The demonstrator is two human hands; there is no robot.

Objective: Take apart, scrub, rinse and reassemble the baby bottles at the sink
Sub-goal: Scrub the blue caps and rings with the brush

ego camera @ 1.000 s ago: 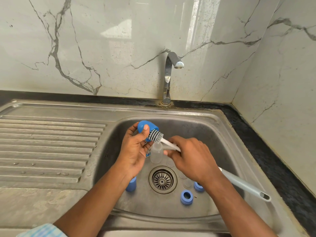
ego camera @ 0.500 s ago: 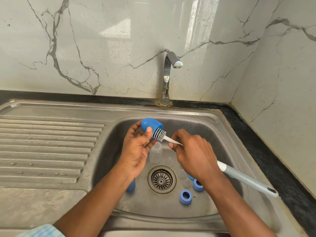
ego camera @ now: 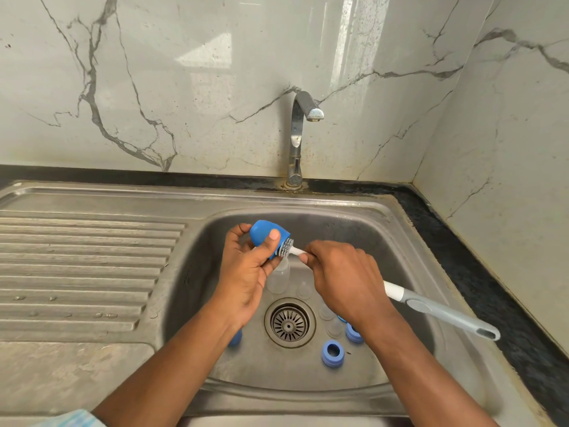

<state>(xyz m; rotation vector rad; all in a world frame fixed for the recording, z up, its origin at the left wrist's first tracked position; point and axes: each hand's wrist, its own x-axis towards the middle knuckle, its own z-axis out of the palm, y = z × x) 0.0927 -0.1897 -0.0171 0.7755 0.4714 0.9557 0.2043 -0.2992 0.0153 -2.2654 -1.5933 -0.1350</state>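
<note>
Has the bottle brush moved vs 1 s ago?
Yes. On the bottle brush, the handle end has shifted slightly right, away from the drain, toward the right wall of the sink; fewer bristles show outside the blue cap.

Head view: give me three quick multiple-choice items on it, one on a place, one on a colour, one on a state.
1. Where is the bristle end of the brush?
A. on the drainboard
B. at the mouth of the blue cap
C. over the drain

2. What colour is the ring lying in the sink?
A. red
B. white
C. blue

3. What is the tap doing?
A. no water falls from it
B. a full stream runs onto the brush
C. it fills a bucket

Answers:
1 B, the bristles meet the cap that the left hand holds.
2 C, it matches the cap's blue.
3 A, nothing shows under the spout.
</note>
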